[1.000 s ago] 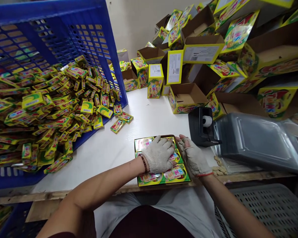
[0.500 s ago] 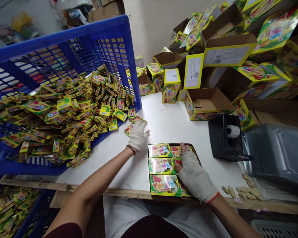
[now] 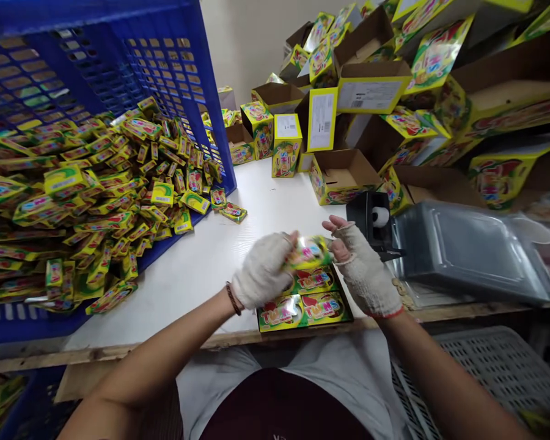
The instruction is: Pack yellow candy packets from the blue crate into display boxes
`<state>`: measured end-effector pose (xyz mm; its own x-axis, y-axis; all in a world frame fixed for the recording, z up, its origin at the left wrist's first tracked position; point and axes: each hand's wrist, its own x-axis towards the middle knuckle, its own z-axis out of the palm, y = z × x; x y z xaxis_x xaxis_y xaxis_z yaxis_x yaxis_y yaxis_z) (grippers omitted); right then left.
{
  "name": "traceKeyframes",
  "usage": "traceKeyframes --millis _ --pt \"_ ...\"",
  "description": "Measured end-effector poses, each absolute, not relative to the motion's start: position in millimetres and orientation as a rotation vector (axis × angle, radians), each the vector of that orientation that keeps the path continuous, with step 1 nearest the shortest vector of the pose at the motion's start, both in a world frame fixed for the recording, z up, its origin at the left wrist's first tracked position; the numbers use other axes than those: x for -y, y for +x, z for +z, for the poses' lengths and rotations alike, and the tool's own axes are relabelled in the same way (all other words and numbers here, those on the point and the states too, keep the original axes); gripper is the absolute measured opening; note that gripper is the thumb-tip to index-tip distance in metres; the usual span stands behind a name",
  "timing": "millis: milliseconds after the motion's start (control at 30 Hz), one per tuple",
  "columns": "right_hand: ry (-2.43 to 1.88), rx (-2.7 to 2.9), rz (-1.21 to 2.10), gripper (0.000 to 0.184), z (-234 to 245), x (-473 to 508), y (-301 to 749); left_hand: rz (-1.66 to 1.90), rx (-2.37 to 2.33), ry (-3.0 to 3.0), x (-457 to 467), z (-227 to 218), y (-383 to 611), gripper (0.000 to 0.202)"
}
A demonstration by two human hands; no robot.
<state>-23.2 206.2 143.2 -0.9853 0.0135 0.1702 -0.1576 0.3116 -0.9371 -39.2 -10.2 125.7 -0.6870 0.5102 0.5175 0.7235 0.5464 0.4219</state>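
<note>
My left hand [image 3: 263, 269], in a fingerless knit glove, grips a small green-and-yellow candy pack [image 3: 310, 252], smeared by motion. The pack is above an open display box [image 3: 349, 314], in which similar "Twins" packs [image 3: 321, 308] lie face up in rows. Just right of the held pack is my right hand [image 3: 369, 272], gloved too, its fingers apart and the thumb close to the pack's end; whether they touch I cannot tell. Both hands hide the back part of the box. Two loose packs [image 3: 233, 212] lie on the white table beside the crate.
A blue crate [image 3: 217, 122] heaped with candy packs [image 3: 114, 189] stands at left. Empty display boxes [image 3: 346, 174] pile up at the back right. A black tape dispenser [image 3: 362, 214] and a grey plastic bin [image 3: 458, 244] sit right of my right hand.
My left hand has come from the loose packs beside the crate to above the display box, bringing a pack. My right hand has lifted off the packs in the box. The view has shifted right.
</note>
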Motion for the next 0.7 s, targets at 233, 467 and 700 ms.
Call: traceKeyframes --millis 233,467,700 --pt "0.246 2.813 1.415 0.029 143.5 -228.6 0.8 -1.127 2.523 -0.804 5.0 120.3 -42.2 0.055" --pt "0.538 2.771 1.084 0.026 112.9 -219.2 21.9 -0.696 2.84 -0.187 68.9 92.9 -118.7 0.029" --pt "0.917 2.65 0.62 0.018 105.9 -219.9 14.7 -0.417 2.979 -0.267 93.1 84.1 -172.8 0.036"
